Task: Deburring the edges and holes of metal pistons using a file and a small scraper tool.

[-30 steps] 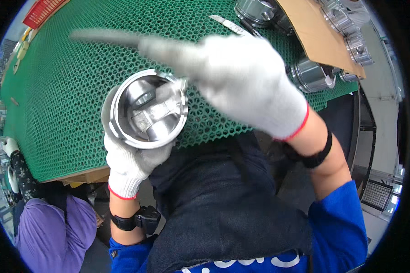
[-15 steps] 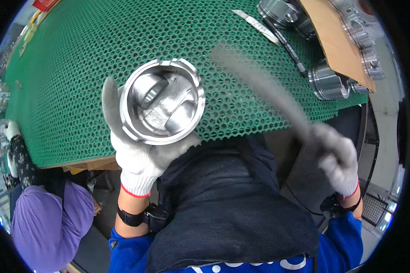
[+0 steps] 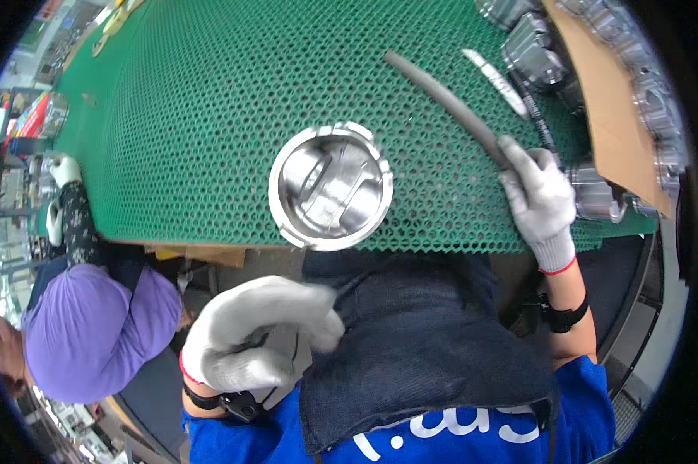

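Note:
A round silver piston (image 3: pixel 380 185) rests on the green mat in front of me, its hollow side facing up and neither hand on it. My left hand (image 3: pixel 260 332), in a white knit glove, hangs over my lap short of the mat's near edge. Its fingers are curved and spread from the thumb, and no held thing shows in it. To the right, my gloved right hand (image 3: pixel 541 192) has the near end of a long grey file-like rod (image 3: pixel 449 104) between thumb and fingers. The rod slants away to the left over the mat, its far tip beyond the piston.
A white-handled knife (image 3: pixel 496 83) and a black pen (image 3: pixel 536 116) lie beyond my right hand. More pistons (image 3: pixel 535 50) stand around a cardboard divider (image 3: pixel 608 108) at the right. Over at the left, a person in a purple head covering (image 3: pixel 94 332) works at the green mat (image 3: pixel 210 116).
My left hand has let go of the piston and drawn back toward me; the piston now rests on the mat. My right hand has moved forward over the mat with the rod.

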### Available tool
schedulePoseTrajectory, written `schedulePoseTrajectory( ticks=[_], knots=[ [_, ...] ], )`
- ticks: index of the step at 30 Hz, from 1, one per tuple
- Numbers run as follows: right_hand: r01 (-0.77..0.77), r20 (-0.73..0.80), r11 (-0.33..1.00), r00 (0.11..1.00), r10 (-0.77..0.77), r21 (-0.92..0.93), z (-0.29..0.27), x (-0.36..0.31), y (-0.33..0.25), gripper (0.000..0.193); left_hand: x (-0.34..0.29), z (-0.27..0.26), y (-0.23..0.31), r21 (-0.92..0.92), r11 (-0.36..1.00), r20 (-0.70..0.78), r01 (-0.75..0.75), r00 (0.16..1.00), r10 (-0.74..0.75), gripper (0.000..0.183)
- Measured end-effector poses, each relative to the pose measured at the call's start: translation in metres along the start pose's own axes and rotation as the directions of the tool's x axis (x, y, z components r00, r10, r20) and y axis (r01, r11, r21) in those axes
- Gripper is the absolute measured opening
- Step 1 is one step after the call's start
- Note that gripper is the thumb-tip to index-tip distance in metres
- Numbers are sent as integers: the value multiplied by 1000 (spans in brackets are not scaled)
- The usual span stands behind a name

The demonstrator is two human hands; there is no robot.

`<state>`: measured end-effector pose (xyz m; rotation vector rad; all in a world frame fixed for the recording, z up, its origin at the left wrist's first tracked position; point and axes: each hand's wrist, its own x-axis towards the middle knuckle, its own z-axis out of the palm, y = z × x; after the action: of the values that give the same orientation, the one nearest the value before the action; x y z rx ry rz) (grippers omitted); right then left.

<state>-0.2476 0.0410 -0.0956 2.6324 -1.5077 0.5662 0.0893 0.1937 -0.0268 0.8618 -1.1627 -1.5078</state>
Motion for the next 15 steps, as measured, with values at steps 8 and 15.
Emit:
schedulePoseTrajectory(
  ticks=[8, 15],
  knots=[
    [-15, 34, 998, 999, 18, -60, -5, -10, -3, 39, 63, -24, 5, 956, 76, 273, -283, 954, 120, 35],
    [-112, 155, 993, 981, 117, -38, -21, -14, -13, 36, 86, -193, 61, 919, -363, -35, 152, 951, 309, 31]
  ],
)
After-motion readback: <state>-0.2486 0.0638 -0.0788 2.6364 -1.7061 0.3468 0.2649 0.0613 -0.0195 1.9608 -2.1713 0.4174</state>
